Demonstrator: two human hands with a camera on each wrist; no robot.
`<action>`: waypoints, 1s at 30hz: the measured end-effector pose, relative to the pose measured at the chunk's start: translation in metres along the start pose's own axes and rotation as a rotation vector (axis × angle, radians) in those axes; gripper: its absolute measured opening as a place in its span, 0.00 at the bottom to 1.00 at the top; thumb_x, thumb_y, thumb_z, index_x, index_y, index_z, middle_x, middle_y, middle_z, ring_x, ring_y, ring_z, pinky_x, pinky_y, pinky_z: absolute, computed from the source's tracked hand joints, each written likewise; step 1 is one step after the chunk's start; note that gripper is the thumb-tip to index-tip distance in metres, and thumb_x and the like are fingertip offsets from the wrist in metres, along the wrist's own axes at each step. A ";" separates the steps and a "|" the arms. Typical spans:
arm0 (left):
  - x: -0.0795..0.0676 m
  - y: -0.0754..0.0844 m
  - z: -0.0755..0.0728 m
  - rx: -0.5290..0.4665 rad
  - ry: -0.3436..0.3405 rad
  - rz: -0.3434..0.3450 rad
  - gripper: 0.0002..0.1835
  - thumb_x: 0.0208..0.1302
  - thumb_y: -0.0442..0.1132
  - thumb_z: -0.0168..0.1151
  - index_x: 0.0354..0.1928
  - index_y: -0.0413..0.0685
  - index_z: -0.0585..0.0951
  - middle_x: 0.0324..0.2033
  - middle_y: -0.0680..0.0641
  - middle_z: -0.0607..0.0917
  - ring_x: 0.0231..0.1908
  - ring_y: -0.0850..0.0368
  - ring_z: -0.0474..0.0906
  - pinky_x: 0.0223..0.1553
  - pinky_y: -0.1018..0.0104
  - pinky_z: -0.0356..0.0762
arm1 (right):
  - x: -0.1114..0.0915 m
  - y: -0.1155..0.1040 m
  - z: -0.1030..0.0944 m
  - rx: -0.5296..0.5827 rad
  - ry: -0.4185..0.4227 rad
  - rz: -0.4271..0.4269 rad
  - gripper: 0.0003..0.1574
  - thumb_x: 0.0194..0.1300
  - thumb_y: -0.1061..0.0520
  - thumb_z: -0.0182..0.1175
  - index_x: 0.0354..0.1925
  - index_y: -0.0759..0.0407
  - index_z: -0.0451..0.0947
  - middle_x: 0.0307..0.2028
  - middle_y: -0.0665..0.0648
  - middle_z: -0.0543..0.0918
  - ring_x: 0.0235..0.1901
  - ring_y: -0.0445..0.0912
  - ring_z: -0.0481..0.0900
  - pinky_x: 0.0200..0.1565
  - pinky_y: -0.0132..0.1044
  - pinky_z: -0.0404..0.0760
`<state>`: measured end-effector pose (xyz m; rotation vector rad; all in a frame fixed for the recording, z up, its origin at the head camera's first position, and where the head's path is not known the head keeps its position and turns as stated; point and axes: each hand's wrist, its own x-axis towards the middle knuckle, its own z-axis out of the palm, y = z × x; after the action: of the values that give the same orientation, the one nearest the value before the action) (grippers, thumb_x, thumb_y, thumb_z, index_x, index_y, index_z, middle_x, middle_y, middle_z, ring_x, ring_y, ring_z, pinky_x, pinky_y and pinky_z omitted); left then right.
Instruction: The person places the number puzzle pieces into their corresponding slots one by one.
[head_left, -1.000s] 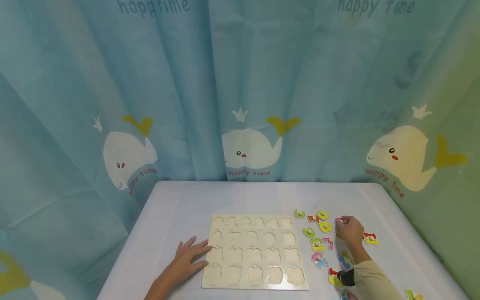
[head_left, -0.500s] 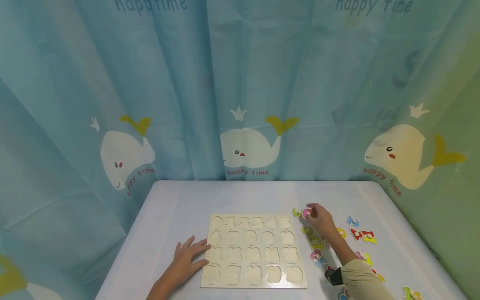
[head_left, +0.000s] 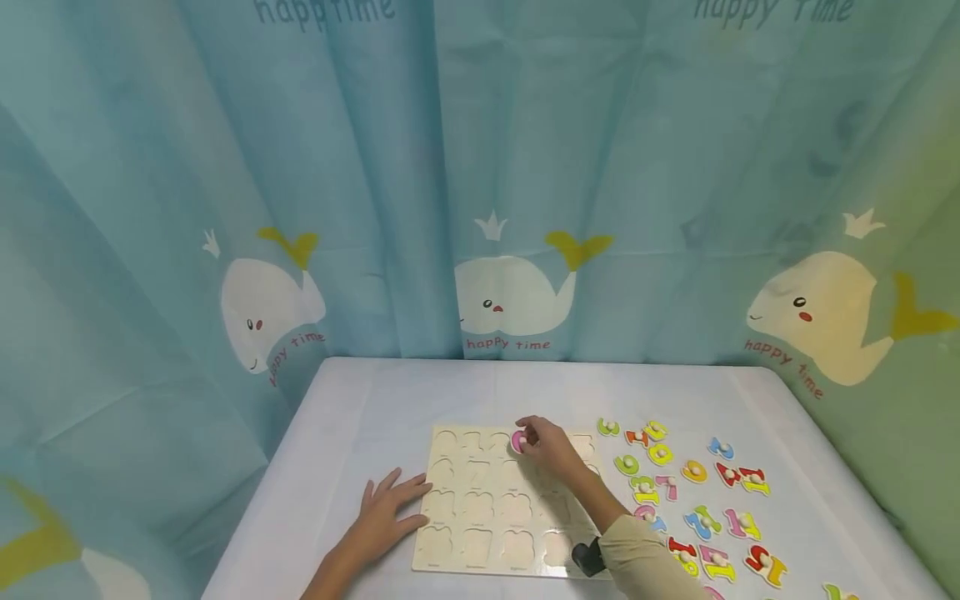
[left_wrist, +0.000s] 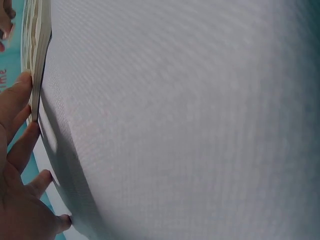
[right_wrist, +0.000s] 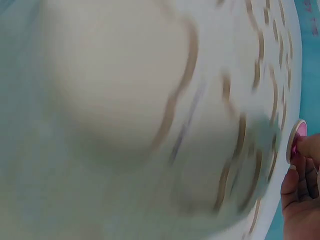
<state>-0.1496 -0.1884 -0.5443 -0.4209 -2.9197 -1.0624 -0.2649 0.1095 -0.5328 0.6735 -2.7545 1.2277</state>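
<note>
A cream wooden puzzle board (head_left: 458,477) with rows of cut-out recesses lies on the white table. Its left edge is touched by the spread fingertips of my left hand (head_left: 381,521); the left wrist view shows the same fingers against the board's side (left_wrist: 37,55). Over the board's top row, my right hand (head_left: 551,454) pinches a pink puzzle piece (head_left: 517,442). In the right wrist view, the round pink piece (right_wrist: 299,136) is held by its knob, tilted above the board.
Several knobbed number pieces lie scattered right of the board, among them a green one (head_left: 608,427), an orange one (head_left: 693,471) and a blue one (head_left: 722,448). A blue whale-print curtain (head_left: 405,208) hangs behind the table (head_left: 360,417).
My right hand has picked up the pink piece from among the loose pieces and carried it left over the board. My left hand stays at the board's edge.
</note>
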 end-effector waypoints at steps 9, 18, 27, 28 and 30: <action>0.000 0.001 0.001 -0.001 0.014 -0.010 0.24 0.56 0.49 0.66 0.54 0.48 0.79 0.58 0.45 0.76 0.64 0.32 0.55 0.57 0.26 0.32 | 0.016 -0.022 0.044 0.020 -0.098 -0.055 0.16 0.61 0.67 0.60 0.48 0.70 0.74 0.29 0.50 0.75 0.29 0.41 0.73 0.30 0.33 0.76; 0.002 0.000 0.002 0.025 0.033 0.001 0.22 0.56 0.48 0.67 0.52 0.49 0.80 0.56 0.45 0.77 0.63 0.31 0.58 0.55 0.23 0.35 | 0.034 -0.042 0.080 0.021 -0.078 -0.055 0.14 0.60 0.66 0.60 0.47 0.66 0.75 0.28 0.49 0.75 0.27 0.40 0.72 0.30 0.32 0.75; 0.001 0.001 0.005 -0.003 0.015 0.001 0.22 0.57 0.49 0.66 0.53 0.50 0.80 0.57 0.46 0.76 0.63 0.31 0.56 0.54 0.23 0.34 | 0.039 -0.053 0.098 -0.031 -0.008 -0.053 0.11 0.59 0.65 0.63 0.41 0.63 0.76 0.27 0.48 0.74 0.26 0.40 0.71 0.28 0.31 0.73; 0.001 0.001 0.004 -0.005 0.021 0.005 0.22 0.56 0.49 0.66 0.52 0.50 0.80 0.57 0.45 0.76 0.63 0.30 0.57 0.54 0.23 0.34 | 0.040 -0.054 0.099 -0.033 0.000 -0.057 0.10 0.58 0.66 0.63 0.41 0.63 0.76 0.27 0.48 0.75 0.26 0.40 0.71 0.28 0.31 0.73; 0.002 0.000 0.003 0.001 0.033 0.011 0.22 0.56 0.48 0.67 0.52 0.50 0.80 0.57 0.46 0.77 0.62 0.30 0.57 0.54 0.23 0.35 | 0.042 -0.058 0.100 -0.045 0.009 -0.065 0.09 0.59 0.66 0.63 0.39 0.61 0.76 0.27 0.49 0.75 0.27 0.41 0.71 0.29 0.32 0.74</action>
<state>-0.1510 -0.1864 -0.5469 -0.4153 -2.8852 -1.0559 -0.2670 -0.0121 -0.5518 0.7452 -2.7205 1.1493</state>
